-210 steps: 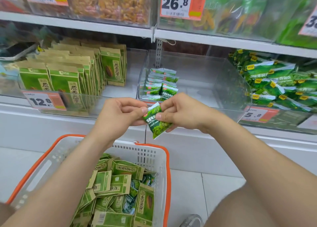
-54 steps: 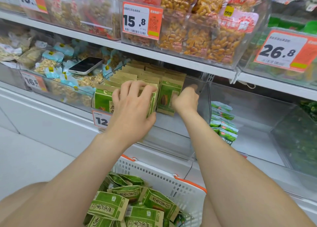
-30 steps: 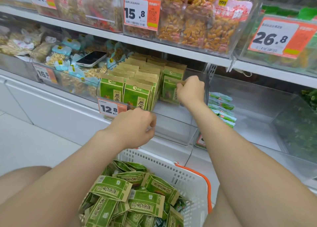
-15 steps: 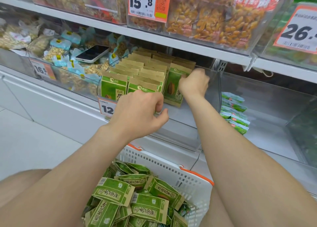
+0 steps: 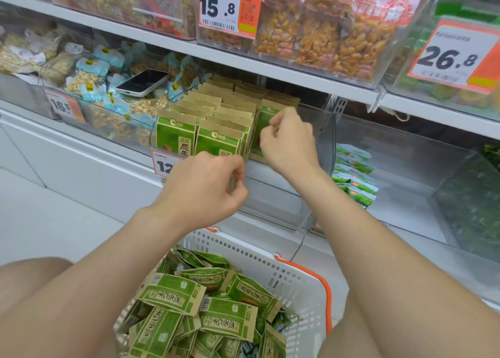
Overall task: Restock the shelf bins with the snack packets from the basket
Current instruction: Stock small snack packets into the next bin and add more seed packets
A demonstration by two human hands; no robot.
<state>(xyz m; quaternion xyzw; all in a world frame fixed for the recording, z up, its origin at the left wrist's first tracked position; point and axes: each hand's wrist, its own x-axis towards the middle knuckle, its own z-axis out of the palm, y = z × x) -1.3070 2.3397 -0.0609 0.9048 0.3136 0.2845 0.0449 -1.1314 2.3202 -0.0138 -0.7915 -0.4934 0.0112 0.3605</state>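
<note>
Green-and-tan snack packets (image 5: 173,294) lie piled in the white, orange-rimmed basket (image 5: 297,284) at the bottom. The same packets stand in rows (image 5: 216,114) inside a clear shelf bin (image 5: 270,203). My right hand (image 5: 289,144) reaches into the bin's right side and pinches the top of an upright green packet (image 5: 263,119) beside the rows. My left hand (image 5: 203,190) is curled at the bin's front wall. A thin packet edge (image 5: 232,181) shows between its thumb and fingers.
A phone (image 5: 143,81) lies on nut bags in the bin to the left. The bin to the right holds a short row of small green packets (image 5: 354,179). An upper shelf with full bins overhangs. A 12.8 price tag (image 5: 162,165) hangs on the bin's front.
My right hand has drawn back a little from the bin's rear and now pinches the packet's top. My left hand stays curled at the bin's front. The view has shifted slightly.
</note>
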